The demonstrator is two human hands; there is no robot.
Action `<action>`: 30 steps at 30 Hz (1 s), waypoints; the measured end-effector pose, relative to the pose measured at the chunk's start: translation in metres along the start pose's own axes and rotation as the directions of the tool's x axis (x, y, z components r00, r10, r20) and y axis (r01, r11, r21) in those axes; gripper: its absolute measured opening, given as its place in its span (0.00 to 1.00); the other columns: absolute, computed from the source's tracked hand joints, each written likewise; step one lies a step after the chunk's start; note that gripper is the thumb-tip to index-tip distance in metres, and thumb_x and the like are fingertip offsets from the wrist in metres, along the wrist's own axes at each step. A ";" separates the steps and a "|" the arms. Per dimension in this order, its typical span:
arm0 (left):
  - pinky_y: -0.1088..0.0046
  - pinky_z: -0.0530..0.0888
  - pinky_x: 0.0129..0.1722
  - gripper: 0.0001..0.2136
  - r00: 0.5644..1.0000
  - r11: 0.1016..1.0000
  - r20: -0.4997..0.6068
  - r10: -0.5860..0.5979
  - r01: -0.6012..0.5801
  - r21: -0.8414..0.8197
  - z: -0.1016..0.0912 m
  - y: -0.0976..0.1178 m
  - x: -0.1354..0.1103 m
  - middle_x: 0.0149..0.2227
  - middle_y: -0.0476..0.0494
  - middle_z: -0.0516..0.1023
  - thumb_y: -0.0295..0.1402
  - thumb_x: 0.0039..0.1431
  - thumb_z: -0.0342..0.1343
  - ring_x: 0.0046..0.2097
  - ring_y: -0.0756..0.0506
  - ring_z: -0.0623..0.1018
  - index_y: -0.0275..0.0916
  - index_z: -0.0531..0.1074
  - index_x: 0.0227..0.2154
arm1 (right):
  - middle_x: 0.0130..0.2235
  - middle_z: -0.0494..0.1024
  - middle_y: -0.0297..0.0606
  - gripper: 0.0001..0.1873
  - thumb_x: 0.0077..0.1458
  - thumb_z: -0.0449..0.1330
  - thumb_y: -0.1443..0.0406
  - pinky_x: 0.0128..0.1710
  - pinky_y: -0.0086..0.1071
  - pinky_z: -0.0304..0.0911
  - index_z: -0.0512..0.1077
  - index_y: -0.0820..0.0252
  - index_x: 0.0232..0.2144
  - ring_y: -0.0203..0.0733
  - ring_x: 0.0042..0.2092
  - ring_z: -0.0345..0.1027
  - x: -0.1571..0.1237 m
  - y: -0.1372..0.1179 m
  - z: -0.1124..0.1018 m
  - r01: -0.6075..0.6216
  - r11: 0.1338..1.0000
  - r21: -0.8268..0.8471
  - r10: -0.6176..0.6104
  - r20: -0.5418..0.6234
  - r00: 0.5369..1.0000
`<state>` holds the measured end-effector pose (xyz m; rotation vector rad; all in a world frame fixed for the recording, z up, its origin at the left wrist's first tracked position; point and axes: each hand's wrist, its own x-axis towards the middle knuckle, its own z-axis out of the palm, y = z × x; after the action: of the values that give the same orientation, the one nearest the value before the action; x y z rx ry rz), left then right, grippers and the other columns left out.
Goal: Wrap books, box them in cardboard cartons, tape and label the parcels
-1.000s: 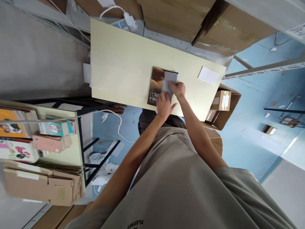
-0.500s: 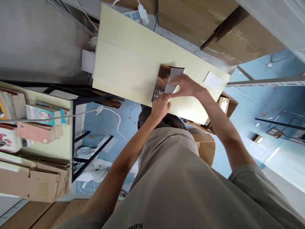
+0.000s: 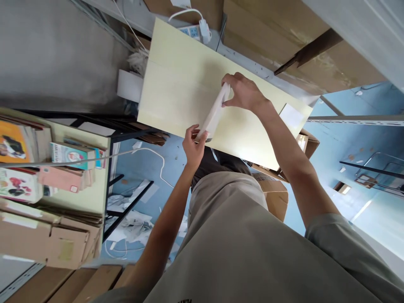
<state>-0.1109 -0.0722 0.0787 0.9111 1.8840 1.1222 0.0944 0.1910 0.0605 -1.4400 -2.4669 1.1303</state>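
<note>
Two hands share the book [image 3: 213, 114], tipped edge-up over the counter [image 3: 176, 63] — the left hand [image 3: 195, 147] pinching its near end, the right hand's fingers [image 3: 226, 80] clasping the far end. Probably a turning step; the next move calls for even grip.

Loose grey tee [image 3: 240, 252] has wide short sleeves [image 3: 341, 244] and dark chest lettering [image 3: 185, 301] mostly cut off from view, worn over dark trousers [image 3: 232, 163] showing past the hem, forearms [image 3: 280, 145] bare.
</note>
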 end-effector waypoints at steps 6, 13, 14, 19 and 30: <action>0.67 0.80 0.43 0.24 0.994 0.999 -0.103 0.047 -0.046 0.007 -0.021 -0.036 0.029 0.41 0.43 0.80 0.63 0.76 0.61 0.41 0.44 0.83 0.44 0.74 0.46 | 0.65 0.79 0.53 0.47 0.64 0.76 0.38 0.70 0.59 0.73 0.69 0.62 0.70 0.69 0.72 0.69 0.036 -0.048 0.019 0.058 0.981 -0.187 -0.042 0.091 0.995; 0.59 0.83 0.51 0.16 0.994 0.927 0.098 -0.049 0.008 0.376 -0.054 -0.082 0.081 0.53 0.30 0.82 0.47 0.81 0.56 0.46 0.38 0.85 0.40 0.79 0.52 | 0.68 0.79 0.56 0.36 0.73 0.71 0.46 0.69 0.57 0.74 0.71 0.63 0.69 0.65 0.70 0.74 0.083 -0.076 0.074 -0.046 0.956 -0.289 0.095 0.159 0.983; 0.56 0.84 0.54 0.14 0.987 0.897 0.147 -0.057 -0.014 0.441 -0.058 -0.084 0.086 0.56 0.27 0.81 0.44 0.81 0.56 0.48 0.36 0.86 0.39 0.80 0.52 | 0.68 0.79 0.57 0.35 0.73 0.71 0.47 0.69 0.57 0.75 0.72 0.64 0.69 0.65 0.69 0.74 0.087 -0.079 0.079 -0.081 0.950 -0.302 0.137 0.167 0.976; 0.39 0.78 0.70 0.15 0.903 0.772 0.427 -0.059 -0.230 0.593 -0.077 -0.081 0.114 0.57 0.23 0.83 0.33 0.78 0.56 0.64 0.24 0.82 0.35 0.80 0.60 | 0.68 0.77 0.61 0.35 0.68 0.77 0.55 0.64 0.58 0.79 0.74 0.65 0.69 0.69 0.66 0.78 0.101 -0.098 0.089 -0.263 0.891 -0.372 0.342 0.166 0.925; 0.34 0.53 0.86 0.32 0.637 0.744 0.760 0.133 -0.571 0.348 -0.040 -0.080 0.221 0.88 0.27 0.47 0.26 0.72 0.56 0.89 0.27 0.43 0.35 0.65 0.78 | 0.72 0.74 0.64 0.34 0.68 0.73 0.65 0.63 0.60 0.81 0.72 0.63 0.71 0.68 0.69 0.75 0.084 -0.120 0.090 -0.443 0.842 -0.308 0.489 0.090 0.868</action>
<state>-0.2643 0.0719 -0.0335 1.8437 1.3789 0.2619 -0.0755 0.1717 0.0455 -2.2148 -2.5363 1.0275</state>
